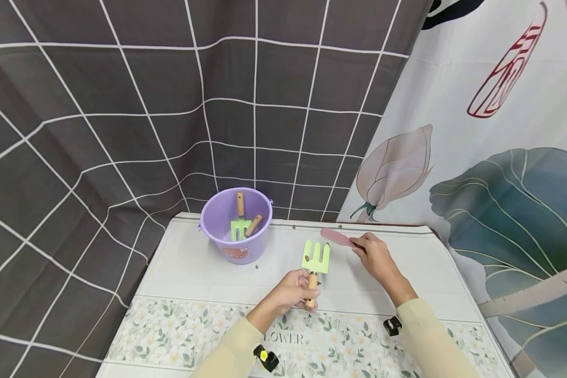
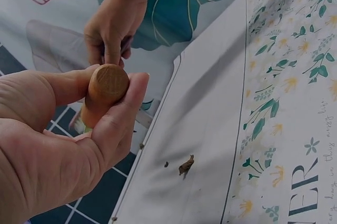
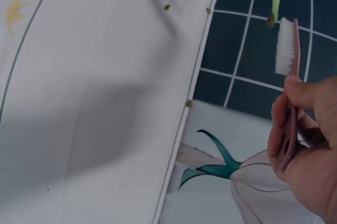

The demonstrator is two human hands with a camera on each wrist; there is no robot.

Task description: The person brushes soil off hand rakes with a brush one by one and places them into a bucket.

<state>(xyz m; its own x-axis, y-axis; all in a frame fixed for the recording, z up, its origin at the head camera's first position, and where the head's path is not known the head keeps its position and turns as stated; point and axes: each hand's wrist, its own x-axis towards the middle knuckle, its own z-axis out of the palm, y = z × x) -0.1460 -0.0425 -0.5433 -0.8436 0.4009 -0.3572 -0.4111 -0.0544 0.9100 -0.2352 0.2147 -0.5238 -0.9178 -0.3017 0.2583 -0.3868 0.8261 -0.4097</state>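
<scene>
Bristles (image 3: 285,47) line one side of the pink brush (image 1: 335,237) in my right hand (image 1: 377,257), whose thumb and fingers grip its handle end, leaving the bristled end free near the green three-pronged hand fork (image 1: 316,257). My left hand (image 1: 295,290) holds that fork by its wooden handle (image 1: 312,286), over the white tablecloth (image 1: 217,278), prongs pointing away from me; I judge this grip keeps my fingers off the dirty prongs and leaves them within the brush's reach, though the two look apart. The purple bucket (image 1: 260,249) stands to the left of the fork, by the grey checked curtain (image 1: 283,126), perhaps to keep the space between my hands free. Inside it a second green fork (image 1: 240,229) leans handle up, and beside it lies another wooden handle (image 1: 253,224) whose tool head I can't make out. The head view hides the bristles, the left wrist view loses nearly all of my fork behind its handle, and the right one cuts the bucket to a sliver. Brown crumbs (image 2: 186,165) dot the cloth; soil or dried leaf, I can't tell.
</scene>
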